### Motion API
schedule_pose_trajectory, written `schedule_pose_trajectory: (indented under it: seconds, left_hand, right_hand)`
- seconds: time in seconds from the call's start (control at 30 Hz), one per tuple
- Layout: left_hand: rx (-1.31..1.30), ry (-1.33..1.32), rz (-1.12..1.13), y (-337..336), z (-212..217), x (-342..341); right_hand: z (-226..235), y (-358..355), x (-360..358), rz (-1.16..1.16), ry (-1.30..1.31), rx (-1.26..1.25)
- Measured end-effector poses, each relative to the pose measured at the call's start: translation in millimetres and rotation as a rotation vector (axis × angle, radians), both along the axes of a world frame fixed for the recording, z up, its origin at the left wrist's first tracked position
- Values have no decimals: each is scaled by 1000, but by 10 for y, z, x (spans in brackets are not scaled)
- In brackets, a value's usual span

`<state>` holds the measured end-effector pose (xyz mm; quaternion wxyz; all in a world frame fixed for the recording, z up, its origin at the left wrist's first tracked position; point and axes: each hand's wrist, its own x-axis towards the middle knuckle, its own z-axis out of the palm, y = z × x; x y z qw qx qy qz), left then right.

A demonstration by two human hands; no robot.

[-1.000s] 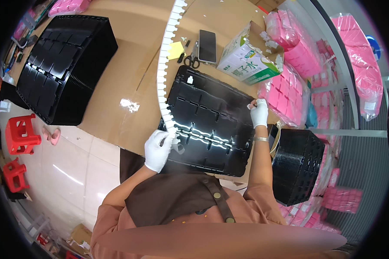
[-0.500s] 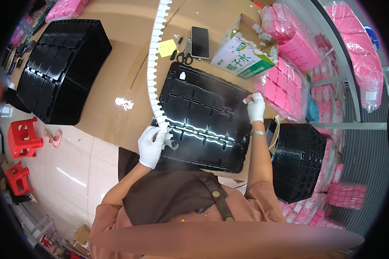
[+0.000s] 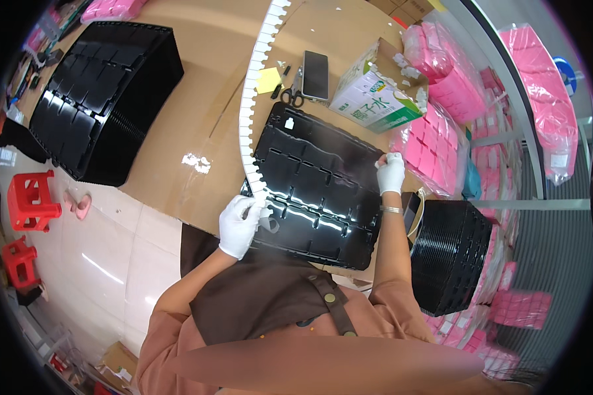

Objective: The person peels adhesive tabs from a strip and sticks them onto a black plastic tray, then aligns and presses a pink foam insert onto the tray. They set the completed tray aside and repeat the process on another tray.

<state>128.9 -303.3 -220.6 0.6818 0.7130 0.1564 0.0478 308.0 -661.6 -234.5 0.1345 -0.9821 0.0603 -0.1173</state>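
A glossy black moulded plastic tray (image 3: 323, 161) lies on the cardboard-covered table in front of me. One small white label (image 3: 289, 123) sits near its far left corner. My left hand (image 3: 238, 225), in a white glove, pinches the lower end of a long white strip of labels (image 3: 247, 117) over the tray's left edge. From there the strip curves away to the far side of the table, and a translucent loop of backing (image 3: 269, 224) hangs by my fingers. My gloved right hand (image 3: 391, 175) is at the tray's right edge, fingers curled together; what they hold is hidden.
Beyond the tray lie scissors (image 3: 292, 98), a phone (image 3: 315, 76), a black pen-like tool (image 3: 276, 91) and yellow sticky notes (image 3: 267, 80). An open carton (image 3: 378, 99) with paper scraps stands at right, beside wrapped pink packs (image 3: 431, 145). Black tray stacks (image 3: 138, 99) flank both sides; red stools (image 3: 33, 201) stand left.
The view has shifted slightly, so the table things appear a little lower and to the right. The white piece at my right fingertips no longer shows clearly. My left hand keeps the strip.
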Motion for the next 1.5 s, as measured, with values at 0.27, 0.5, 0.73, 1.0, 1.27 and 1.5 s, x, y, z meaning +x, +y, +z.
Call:
schedule_pose_trajectory:
  seconds: [0.27,0.5,0.73,1.0,1.27,1.5]
  left_hand:
    - [120,-135,16,2,-168,-12]
    - [68,-55,17,-35,-8,-19]
    - [35,-41,14,-17,-1,-2]
    - [-23,-22,-22,94,41,-34]
    - [-131,10,56,452,157,-253]
    - [-280,108,91,615,118,-278]
  right_hand:
    - [18,8,-56,62,-49,80]
    - [-6,61,-10,-4,-49,42]
    - [-20,-314,-109,3,-104,794]
    - [507,1586,-9,399,0,507]
    - [118,2302,464,444,85,-67]
    - [-107,2185,527,392,53,213]
